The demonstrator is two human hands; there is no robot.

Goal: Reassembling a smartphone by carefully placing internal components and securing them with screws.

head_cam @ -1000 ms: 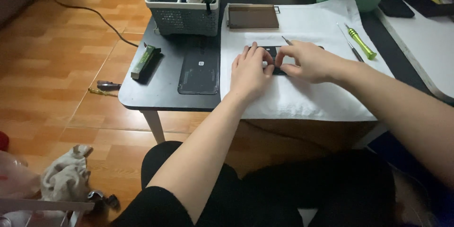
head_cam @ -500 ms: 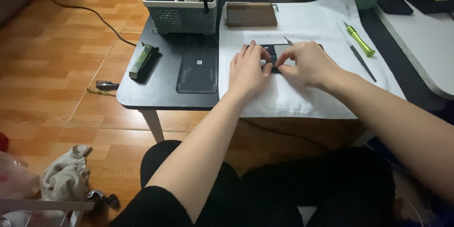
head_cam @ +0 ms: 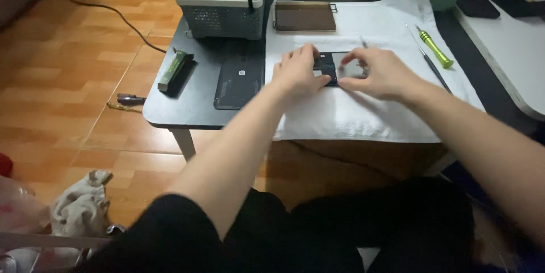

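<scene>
An opened dark phone (head_cam: 335, 67) lies on a white cloth (head_cam: 363, 114) spread over a low black table (head_cam: 193, 97). My left hand (head_cam: 295, 73) rests on the phone's left end, fingers pressing it down. My right hand (head_cam: 377, 73) covers its right end, fingertips pinched at a small grey part in the middle. Whether a tool is in those fingers is hidden. A thin pointed tool (head_cam: 363, 42) lies just beyond the phone.
A black phone back cover (head_cam: 237, 82) and a green-black block (head_cam: 173, 70) lie on the table's left. A grey organizer basket (head_cam: 220, 9) stands behind, a dark panel (head_cam: 305, 17) beside it. A green-handled screwdriver (head_cam: 436, 49) and thin tool (head_cam: 431, 67) lie right. A rag (head_cam: 79, 205) on the floor.
Both hands stay on the phone; my right hand's fingers have shifted slightly over its middle. The view has tilted a little.
</scene>
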